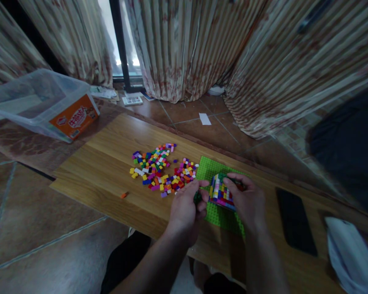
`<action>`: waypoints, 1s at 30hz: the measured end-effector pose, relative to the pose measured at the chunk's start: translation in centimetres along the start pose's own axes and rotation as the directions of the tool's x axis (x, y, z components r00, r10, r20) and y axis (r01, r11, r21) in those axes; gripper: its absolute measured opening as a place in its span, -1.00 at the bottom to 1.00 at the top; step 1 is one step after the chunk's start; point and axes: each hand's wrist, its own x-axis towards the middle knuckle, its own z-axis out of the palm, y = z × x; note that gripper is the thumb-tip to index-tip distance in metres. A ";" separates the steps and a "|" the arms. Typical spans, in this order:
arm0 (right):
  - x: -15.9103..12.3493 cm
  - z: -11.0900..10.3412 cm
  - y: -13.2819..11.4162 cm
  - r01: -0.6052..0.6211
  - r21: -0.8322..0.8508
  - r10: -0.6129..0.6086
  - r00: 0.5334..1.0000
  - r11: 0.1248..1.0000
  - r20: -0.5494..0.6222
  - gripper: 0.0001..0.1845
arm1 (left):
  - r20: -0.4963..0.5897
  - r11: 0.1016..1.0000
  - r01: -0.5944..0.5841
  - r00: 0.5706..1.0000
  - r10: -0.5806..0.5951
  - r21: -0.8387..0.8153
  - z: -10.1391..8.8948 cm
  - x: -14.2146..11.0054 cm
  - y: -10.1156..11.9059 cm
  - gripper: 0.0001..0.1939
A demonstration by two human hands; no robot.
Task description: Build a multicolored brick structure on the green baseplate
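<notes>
A model built of toy bricks [220, 192], with rows of many colours and some green at its top, stands on a bright green baseplate [217, 219]. My right hand [250, 200] is closed over its far right side, thumb and fingers at the upper edge, hiding that part. Just left of the model, my left hand [185, 204] is curled round dark green bricks [197, 198]; how many is hidden by the fingers. Beyond the left hand lies a loose pile of small coloured bricks [159, 165]. One orange brick [124, 195] lies apart, nearer the table's front edge.
The wooden table [95, 171] carries a black phone-like slab [296, 220] and a whitish pouch-like item [352, 249] on the right. A clear plastic bin [43, 102] with an orange label stands at the far left. Curtains [184, 49] hang behind; papers [205, 119] lie on the floor.
</notes>
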 end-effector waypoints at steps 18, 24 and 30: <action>0.0 -0.6 -0.6 0.002 0.148 0.009 0.997 0.989 -0.076 -0.71 | 0.030 0.999 0.038 0.999 -0.037 -0.034 0.0 0.1 0.1 -0.64; -1.2 -1.1 -2.6 0.209 0.137 -0.184 0.966 0.968 -0.180 -0.78 | -0.006 0.991 0.059 0.998 -0.060 -0.118 0.6 -0.1 0.1 -0.61; -2.4 -1.2 -4.4 0.384 0.117 -0.400 0.899 0.916 0.178 -0.88 | -0.007 0.939 0.107 0.993 -0.115 -0.328 0.8 -0.2 0.6 -0.60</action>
